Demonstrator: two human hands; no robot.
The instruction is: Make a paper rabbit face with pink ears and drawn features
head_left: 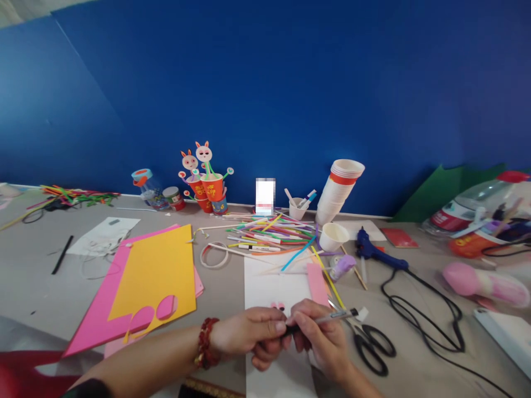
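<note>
Two hands meet on a slim pen (335,316) above a white paper sheet (267,287).
The left hand (263,334) has its grip pinched together on the pen's dark end; the right hand (321,338) has its grip clamped around the barrel. From where they meet, small pink pieces (281,306) peek out at 11 o'clock (half hidden, so I cannot tell what they are). On the tabletop (226,296), scissors (371,349) lie between 3 and 4 o'clock, a glue gun (384,256) at 2. As for progress, two rabbit-headed cup figures (212,188) at 11 o'clock look finished, and circles are already cut from the yellow card (161,265) at 10; coloured sticks (269,239) at 12 appear unused, and what else remains cannot be told.
</note>
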